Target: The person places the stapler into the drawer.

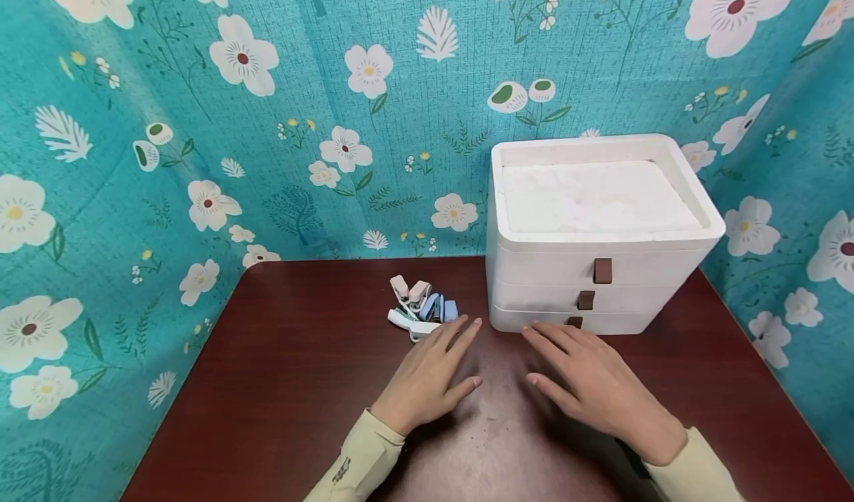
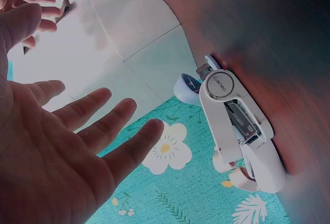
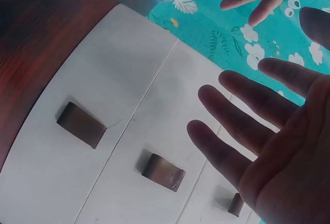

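A small cluster of staplers lies on the table beyond my left hand. Among them are a white stapler, a blue stapler and a pale pink stapler. My left fingers are spread and hold nothing, their tips close to the near side of the cluster in the head view. To the right, my right hand hovers palm down with its fingers extended. It is in front of the white drawer unit and grips nothing. Both palms look bare in the wrist views.
The drawer unit has three drawers with brown pull tabs and a shallow recessed top. It stands at the back right of the dark red table. A teal flowered cloth surrounds the table's back and sides.
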A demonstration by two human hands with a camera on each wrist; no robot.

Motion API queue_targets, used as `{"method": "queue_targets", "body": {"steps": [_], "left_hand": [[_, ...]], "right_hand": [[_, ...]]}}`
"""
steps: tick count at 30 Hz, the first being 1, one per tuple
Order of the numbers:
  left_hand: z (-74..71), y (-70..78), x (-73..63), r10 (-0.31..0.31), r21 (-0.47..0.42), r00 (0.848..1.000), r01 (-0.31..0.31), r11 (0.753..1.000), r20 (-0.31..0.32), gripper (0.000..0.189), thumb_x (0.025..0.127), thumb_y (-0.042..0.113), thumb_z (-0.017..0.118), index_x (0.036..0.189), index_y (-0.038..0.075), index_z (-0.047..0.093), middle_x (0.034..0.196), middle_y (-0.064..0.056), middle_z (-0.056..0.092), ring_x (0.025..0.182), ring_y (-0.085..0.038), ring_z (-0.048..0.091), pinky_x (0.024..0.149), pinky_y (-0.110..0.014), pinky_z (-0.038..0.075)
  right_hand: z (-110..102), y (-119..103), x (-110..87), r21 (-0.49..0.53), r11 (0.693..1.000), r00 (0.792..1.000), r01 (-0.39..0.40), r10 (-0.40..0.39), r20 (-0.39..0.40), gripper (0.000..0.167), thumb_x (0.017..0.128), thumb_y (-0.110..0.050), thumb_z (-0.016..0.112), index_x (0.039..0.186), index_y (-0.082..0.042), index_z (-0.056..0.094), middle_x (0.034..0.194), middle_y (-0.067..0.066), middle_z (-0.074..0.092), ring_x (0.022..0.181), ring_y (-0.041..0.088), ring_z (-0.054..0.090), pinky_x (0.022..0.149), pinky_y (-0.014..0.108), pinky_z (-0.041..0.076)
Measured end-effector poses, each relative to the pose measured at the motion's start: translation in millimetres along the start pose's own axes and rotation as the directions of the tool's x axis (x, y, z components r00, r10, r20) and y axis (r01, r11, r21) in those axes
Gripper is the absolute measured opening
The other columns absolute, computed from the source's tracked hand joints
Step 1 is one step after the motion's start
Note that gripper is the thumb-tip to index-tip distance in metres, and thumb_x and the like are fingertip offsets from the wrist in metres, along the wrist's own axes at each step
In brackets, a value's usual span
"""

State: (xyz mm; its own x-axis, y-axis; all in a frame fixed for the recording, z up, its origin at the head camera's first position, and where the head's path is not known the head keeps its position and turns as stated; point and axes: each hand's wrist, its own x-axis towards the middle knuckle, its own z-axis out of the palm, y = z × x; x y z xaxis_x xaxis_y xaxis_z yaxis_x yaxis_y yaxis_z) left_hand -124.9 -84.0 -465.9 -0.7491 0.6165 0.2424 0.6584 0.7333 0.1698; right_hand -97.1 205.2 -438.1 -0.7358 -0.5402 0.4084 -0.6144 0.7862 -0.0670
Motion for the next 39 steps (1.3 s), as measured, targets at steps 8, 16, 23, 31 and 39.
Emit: {"method": "queue_targets", "body": {"steps": [8, 16, 23, 31, 39], "left_hand": [[-1.6, 0.4, 0.2, -0.012, -0.037, 1.000, 0.012, 0.999, -0.001, 0.085, 0.100, 0.046, 0.066, 0.168, 0.023, 0.021, 0.167, -0.007, 0.039, 0.150, -0.030, 0.047, 0.114, -0.050, 0.049], [-2.1, -0.1, 0.6, -0.011, -0.042, 1.000, 0.011, 0.999, -0.011, 0.088, 0.099, 0.045, 0.067, 0.169, 0.025, 0.015, 0.167, -0.006, 0.039, 0.149, -0.029, 0.048, 0.112, -0.050, 0.051], [-3.8, -0.6, 1.2, -0.018, -0.082, 1.000, 0.018, 0.996, -0.007, 0.087, 0.100, 0.045, 0.067, 0.168, 0.027, 0.016, 0.168, -0.005, 0.039, 0.150, -0.028, 0.047, 0.115, -0.049, 0.049], [-2.8, -1.6, 2.0, -0.005, -0.067, 1.000, 0.004, 0.998, -0.018, 0.087, 0.100, 0.044, 0.067, 0.168, 0.025, 0.018, 0.167, -0.005, 0.040, 0.149, -0.027, 0.048, 0.115, -0.047, 0.048], [-3.7, -1.3, 1.8, -0.005, -0.080, 1.000, 0.003, 0.997, -0.021, 0.082, 0.099, 0.043, 0.067, 0.167, 0.020, 0.026, 0.166, -0.005, 0.041, 0.149, -0.025, 0.048, 0.116, -0.047, 0.048]], "right_hand": [[-1.1, 2.9, -0.2, -0.006, 1.000, 1.000, -0.007, 0.007, -0.006, 0.060, 0.096, -0.046, 0.070, 0.146, -0.013, 0.060, 0.141, 0.008, 0.066, 0.122, 0.030, 0.067, 0.099, 0.053, 0.055], [-3.7, 3.5, 0.9, 0.002, 1.000, 1.000, -0.024, 0.024, -0.001, 0.062, 0.094, -0.045, 0.073, 0.146, -0.014, 0.060, 0.141, 0.007, 0.066, 0.121, 0.030, 0.068, 0.099, 0.053, 0.055], [-5.6, 4.1, 2.0, 0.006, 1.000, 0.999, -0.018, 0.018, -0.030, 0.060, 0.094, -0.043, 0.073, 0.144, -0.012, 0.061, 0.139, 0.008, 0.067, 0.120, 0.029, 0.068, 0.096, 0.053, 0.057], [-8.0, 6.6, 2.0, 0.007, 1.000, 0.999, -0.029, 0.030, -0.028, 0.062, 0.093, -0.042, 0.075, 0.145, -0.011, 0.060, 0.139, 0.009, 0.068, 0.121, 0.030, 0.068, 0.098, 0.053, 0.056], [-10.1, 10.3, 0.6, 0.009, 0.999, 0.998, -0.047, 0.048, -0.036, 0.063, 0.092, -0.041, 0.076, 0.145, -0.011, 0.060, 0.138, 0.010, 0.068, 0.120, 0.031, 0.068, 0.099, 0.055, 0.055]]}}
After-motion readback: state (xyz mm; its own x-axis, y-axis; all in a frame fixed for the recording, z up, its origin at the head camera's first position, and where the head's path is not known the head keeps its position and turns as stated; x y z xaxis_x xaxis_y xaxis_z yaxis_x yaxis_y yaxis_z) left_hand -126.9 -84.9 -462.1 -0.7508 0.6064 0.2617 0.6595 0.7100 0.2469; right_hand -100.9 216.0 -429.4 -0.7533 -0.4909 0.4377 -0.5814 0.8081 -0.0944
